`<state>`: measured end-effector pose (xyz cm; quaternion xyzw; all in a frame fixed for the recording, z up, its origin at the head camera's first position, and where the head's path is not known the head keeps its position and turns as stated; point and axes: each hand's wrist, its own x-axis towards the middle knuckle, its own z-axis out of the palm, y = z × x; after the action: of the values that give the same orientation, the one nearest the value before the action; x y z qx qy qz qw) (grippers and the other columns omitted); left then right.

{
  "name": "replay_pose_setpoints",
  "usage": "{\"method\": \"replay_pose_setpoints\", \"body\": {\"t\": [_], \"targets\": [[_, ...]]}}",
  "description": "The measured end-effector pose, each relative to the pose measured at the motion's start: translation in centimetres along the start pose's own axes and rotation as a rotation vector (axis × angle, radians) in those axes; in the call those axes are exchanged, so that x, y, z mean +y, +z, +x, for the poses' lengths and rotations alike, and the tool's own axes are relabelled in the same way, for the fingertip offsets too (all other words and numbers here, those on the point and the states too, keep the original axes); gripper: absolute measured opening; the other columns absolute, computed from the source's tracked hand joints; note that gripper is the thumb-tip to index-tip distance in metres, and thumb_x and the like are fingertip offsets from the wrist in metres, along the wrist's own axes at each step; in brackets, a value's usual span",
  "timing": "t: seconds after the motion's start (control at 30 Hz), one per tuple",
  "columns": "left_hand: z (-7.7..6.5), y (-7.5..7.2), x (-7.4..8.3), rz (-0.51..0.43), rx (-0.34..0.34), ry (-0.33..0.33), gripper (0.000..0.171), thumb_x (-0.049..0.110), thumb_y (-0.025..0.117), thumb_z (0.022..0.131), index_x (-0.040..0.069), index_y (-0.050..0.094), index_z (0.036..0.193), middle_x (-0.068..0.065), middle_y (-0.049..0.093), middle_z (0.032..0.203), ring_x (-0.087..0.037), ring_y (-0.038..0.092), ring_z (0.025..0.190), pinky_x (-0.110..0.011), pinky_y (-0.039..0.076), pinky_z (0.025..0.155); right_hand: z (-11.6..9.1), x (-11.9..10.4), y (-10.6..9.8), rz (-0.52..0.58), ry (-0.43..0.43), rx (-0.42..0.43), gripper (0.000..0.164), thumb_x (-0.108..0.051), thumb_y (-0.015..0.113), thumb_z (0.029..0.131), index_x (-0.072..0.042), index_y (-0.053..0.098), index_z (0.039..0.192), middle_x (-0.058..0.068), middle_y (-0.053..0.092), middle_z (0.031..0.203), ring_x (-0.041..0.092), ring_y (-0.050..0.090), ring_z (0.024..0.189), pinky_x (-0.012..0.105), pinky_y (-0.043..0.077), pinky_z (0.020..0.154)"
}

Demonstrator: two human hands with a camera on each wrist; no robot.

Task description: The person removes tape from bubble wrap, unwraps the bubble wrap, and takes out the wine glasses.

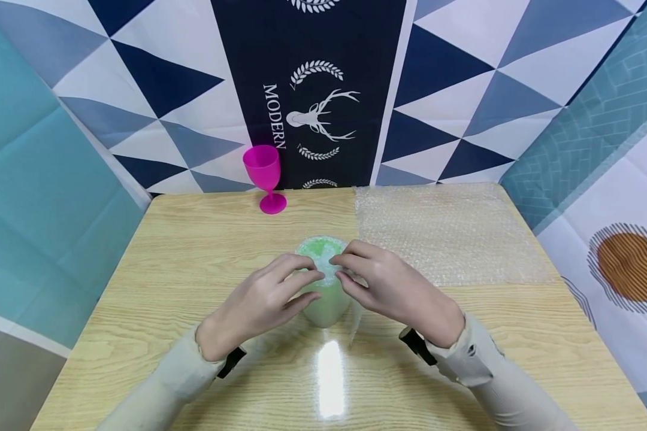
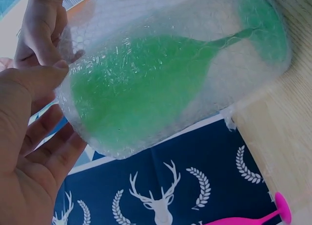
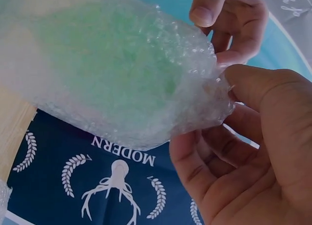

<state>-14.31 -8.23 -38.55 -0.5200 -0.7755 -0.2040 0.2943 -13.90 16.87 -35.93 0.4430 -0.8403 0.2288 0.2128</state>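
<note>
A green goblet (image 2: 146, 84) stands upright on the table, rolled in clear bubble wrap (image 1: 326, 308) that forms a tube with its open end up. At the left of that top edge is my left hand (image 1: 272, 293); its bent fingers are spread apart, the fingertips right at the rim. My right hand (image 1: 390, 284) pinches the upper edge of the bubble wrap between thumb and fingers, folding it inward, as the right wrist view shows. Through the wrap the goblet's bowl, stem and foot show in the left wrist view, the bowl nearest the hands.
Behind and a little left stands a bright pink goblet (image 1: 262, 170) at the table's back edge. A flat sheet of bubble wrap (image 1: 442, 233) lies at the back right. Patterned cloth (image 1: 323, 90) hangs behind the wooden table (image 1: 205, 239).
</note>
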Motion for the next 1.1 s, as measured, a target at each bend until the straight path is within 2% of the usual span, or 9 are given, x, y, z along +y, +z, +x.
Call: {"method": "replay_pose_setpoints", "body": {"t": [0.2, 0.33, 0.5, 0.77, 1.1], "targets": [[0.1, -0.3, -0.1, -0.018, -0.016, -0.006, 0.033, 0.009, 0.082, 0.088, 0.005, 0.071, 0.118, -0.008, 0.068, 0.114, -0.018, 0.068, 0.102, -0.022, 0.06, 0.093, 0.7, -0.2, 0.0, -0.009, -0.049, -0.009, 0.021, 0.004, 0.072, 0.086, 0.001, 0.075, 0.107, 0.009, 0.067, 0.103, 0.016, 0.064, 0.087, 0.021, 0.058, 0.073], [0.0, -0.5, -0.3, -0.035, -0.022, -0.019, 0.03, 0.007, 0.081, 0.089, 0.005, 0.071, 0.117, -0.008, 0.069, 0.115, -0.018, 0.069, 0.104, -0.023, 0.059, 0.094, 1.2, -0.3, 0.1, -0.02, -0.069, -0.02, 0.022, 0.006, 0.071, 0.084, 0.002, 0.075, 0.106, 0.01, 0.068, 0.102, 0.018, 0.066, 0.089, 0.022, 0.059, 0.076], [0.0, -0.7, -0.8, -0.066, -0.03, -0.022, 0.029, 0.006, 0.081, 0.088, 0.005, 0.073, 0.116, -0.006, 0.071, 0.114, -0.017, 0.07, 0.103, -0.022, 0.059, 0.094, 1.6, -0.3, 0.4, -0.021, -0.045, -0.025, 0.02, 0.009, 0.072, 0.083, 0.001, 0.074, 0.102, 0.009, 0.068, 0.1, 0.016, 0.066, 0.086, 0.02, 0.059, 0.072], [0.0, -0.7, -1.3, -0.09, -0.022, -0.032, 0.028, 0.005, 0.083, 0.085, 0.006, 0.075, 0.112, -0.005, 0.073, 0.11, -0.016, 0.071, 0.101, -0.021, 0.059, 0.093, 1.7, -0.5, 0.5, 0.007, 0.008, 0.02, 0.017, 0.008, 0.069, 0.084, 0.0, 0.073, 0.098, 0.007, 0.068, 0.097, 0.013, 0.064, 0.079, 0.017, 0.056, 0.066], [-0.1, -0.8, -2.0, -0.121, 0.014, 0.0, 0.033, 0.001, 0.087, 0.079, 0.005, 0.076, 0.11, -0.004, 0.073, 0.106, -0.015, 0.071, 0.096, -0.022, 0.06, 0.091, 1.7, 0.0, 0.2, 0.049, 0.045, 0.081, 0.015, 0.008, 0.069, 0.085, -0.001, 0.074, 0.096, 0.005, 0.069, 0.096, 0.01, 0.064, 0.078, 0.017, 0.057, 0.065]]}}
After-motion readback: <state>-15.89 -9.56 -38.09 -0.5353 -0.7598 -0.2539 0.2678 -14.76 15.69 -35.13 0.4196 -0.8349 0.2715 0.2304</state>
